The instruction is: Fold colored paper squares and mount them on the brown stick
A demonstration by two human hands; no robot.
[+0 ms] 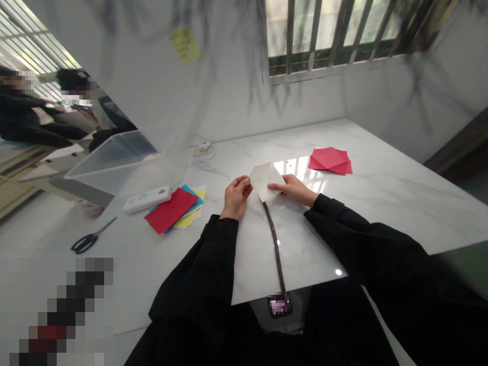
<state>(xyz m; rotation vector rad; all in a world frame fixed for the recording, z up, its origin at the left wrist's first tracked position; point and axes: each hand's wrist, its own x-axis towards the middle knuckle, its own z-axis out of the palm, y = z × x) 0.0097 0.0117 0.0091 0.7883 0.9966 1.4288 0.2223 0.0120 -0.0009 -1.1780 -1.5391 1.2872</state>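
My left hand [235, 197] pinches the left corner of a cream sheet of paper [263, 178] between thumb and fingers. On the right edge of the same sheet, my right hand [295, 189] has its thumb on top and its fingers behind. The sheet is held just above the white marble-patterned table [251, 269]. Below it lies a thin dark brown stick [275, 239], running toward the table's front edge. The stick's upper end meets the paper's lower corner; whether they touch, I cannot tell.
Left of my hands lie red, blue and yellow papers [171, 211], a white device [148, 199] and black scissors [91, 240]. Red sheets [330, 160] sit at the right back. A clear plastic bin [110, 162] stands at the left; people sit beyond it.
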